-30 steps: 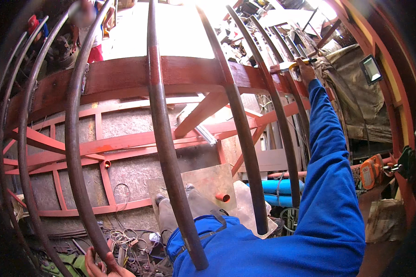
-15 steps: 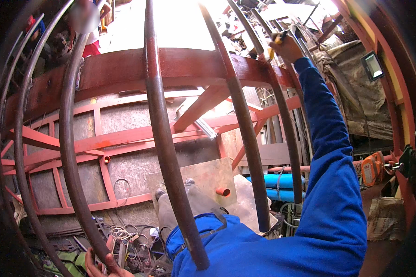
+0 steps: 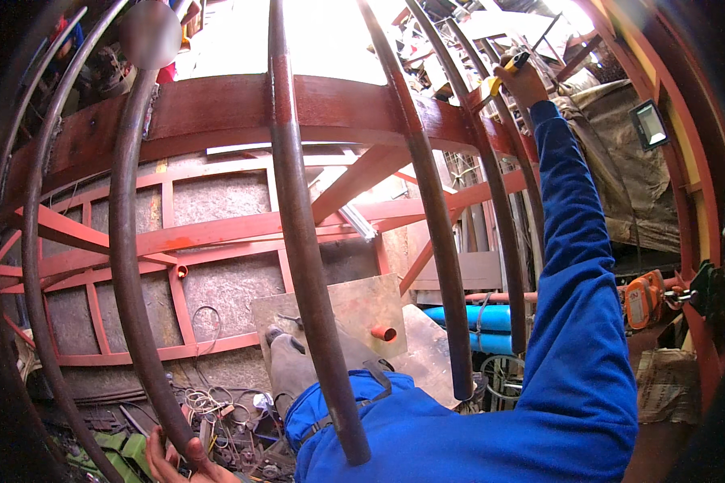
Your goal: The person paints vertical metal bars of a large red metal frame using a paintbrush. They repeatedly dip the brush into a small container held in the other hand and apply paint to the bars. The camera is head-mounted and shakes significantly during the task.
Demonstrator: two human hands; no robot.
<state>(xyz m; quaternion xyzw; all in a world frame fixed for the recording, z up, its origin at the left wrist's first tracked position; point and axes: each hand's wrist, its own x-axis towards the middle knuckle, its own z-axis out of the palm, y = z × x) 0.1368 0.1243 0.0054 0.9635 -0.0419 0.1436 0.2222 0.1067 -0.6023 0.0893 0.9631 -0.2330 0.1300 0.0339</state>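
My right arm reaches up and away in a blue sleeve. Its hand (image 3: 527,85) is closed on a paintbrush (image 3: 490,87) with a yellow, dark-ended handle. The brush's head points down and left, close to a dark round pipe (image 3: 459,76) where it crosses the red-brown beam (image 3: 209,109); whether the bristles touch is hard to tell. At the lower left, my left hand (image 3: 173,465) is wrapped round the bottom end of another pipe (image 3: 129,266). Several such pipes cross the beam, red-brown near it and dark grey-brown below.
Below lie a red-painted frame (image 3: 234,233), a metal sheet (image 3: 350,310) and a small red-brown cup-like piece (image 3: 384,333). Blue cylinders (image 3: 491,318) lie at right, near an orange device (image 3: 643,299). Tangled cables (image 3: 217,410) cover the lower left. Another person (image 3: 169,72) stands at the far left.
The pipes and beam have shifted slightly in view. My right hand has moved a little to the right, and the brush lies more slanted. My left hand stays on its pipe.
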